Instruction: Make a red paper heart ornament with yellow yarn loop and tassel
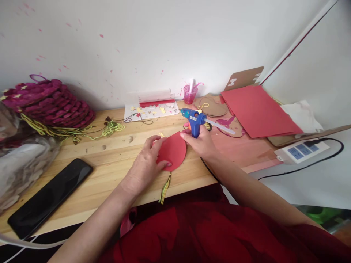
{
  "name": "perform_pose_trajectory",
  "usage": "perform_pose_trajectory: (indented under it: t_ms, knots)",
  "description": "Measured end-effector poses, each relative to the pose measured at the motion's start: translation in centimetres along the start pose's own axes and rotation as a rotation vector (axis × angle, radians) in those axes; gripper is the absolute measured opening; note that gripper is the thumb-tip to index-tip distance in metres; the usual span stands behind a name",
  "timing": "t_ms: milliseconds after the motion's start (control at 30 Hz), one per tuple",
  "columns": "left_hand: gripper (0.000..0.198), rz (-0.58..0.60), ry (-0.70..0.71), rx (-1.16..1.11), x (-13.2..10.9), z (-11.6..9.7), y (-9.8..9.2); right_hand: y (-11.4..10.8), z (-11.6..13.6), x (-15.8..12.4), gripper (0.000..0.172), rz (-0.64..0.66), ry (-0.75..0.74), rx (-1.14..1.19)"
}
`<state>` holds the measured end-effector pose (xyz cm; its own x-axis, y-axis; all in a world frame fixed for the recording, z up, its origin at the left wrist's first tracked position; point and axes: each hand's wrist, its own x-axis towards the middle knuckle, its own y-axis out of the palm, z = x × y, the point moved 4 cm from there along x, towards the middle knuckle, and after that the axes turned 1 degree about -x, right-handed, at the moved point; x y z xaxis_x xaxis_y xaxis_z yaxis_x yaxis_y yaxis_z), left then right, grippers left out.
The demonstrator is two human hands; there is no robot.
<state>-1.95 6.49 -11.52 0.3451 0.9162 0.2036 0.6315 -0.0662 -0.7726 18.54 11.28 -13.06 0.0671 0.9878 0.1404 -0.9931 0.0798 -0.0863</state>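
My left hand pinches the left edge of a red oval paper piece lying on the wooden table. A yellow-green tassel hangs from under the piece over the table's front edge. My right hand is wrapped round the handle of a blue glue gun, whose nozzle points left and whose clear glue stick juts out to the right. The gun stands just beyond the red piece.
A black phone lies at the front left. A stack of magenta woven pieces with yellow threads sits far left. Red paper sheets, cardboard shapes, a pink cup and a sticker sheet lie at the back. A power strip is right.
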Motion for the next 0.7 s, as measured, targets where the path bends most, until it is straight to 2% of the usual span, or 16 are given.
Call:
perform_pose_trajectory:
  t_ms: [133, 267, 333, 400, 500, 567, 700]
  knots:
    - [0.089, 0.006, -0.022, -0.027, 0.2, 0.2, 0.2, 0.4, 0.8, -0.5, 0.044, -0.009, -0.039, 0.050]
    - [0.097, -0.010, -0.002, -0.004, 0.1, 0.1, 0.2, 0.9, 2.1, -1.6, 0.046, 0.181, 0.030, 0.226]
    - [0.090, -0.033, 0.034, 0.011, -0.1, -0.1, 0.1, 1.1, 2.7, -2.3, 0.045, 0.283, 0.085, 0.282]
    - [0.074, -0.065, 0.062, 0.022, -0.3, -0.3, 0.0, 1.0, 2.9, -2.8, 0.042, 0.326, 0.155, 0.299]
    - [0.049, -0.125, 0.077, 0.031, -0.8, -0.3, 0.0, 0.3, 2.9, -3.4, 0.040, 0.273, 0.257, 0.265]
    - [0.040, -0.162, 0.098, 0.045, -1.2, -0.2, 0.1, -0.4, 3.5, -3.9, 0.041, 0.233, 0.277, 0.215]
    - [0.033, -0.217, 0.146, 0.061, -1.8, -0.1, 0.2, -1.8, 7.3, -5.9, 0.045, 0.260, 0.298, 0.149]
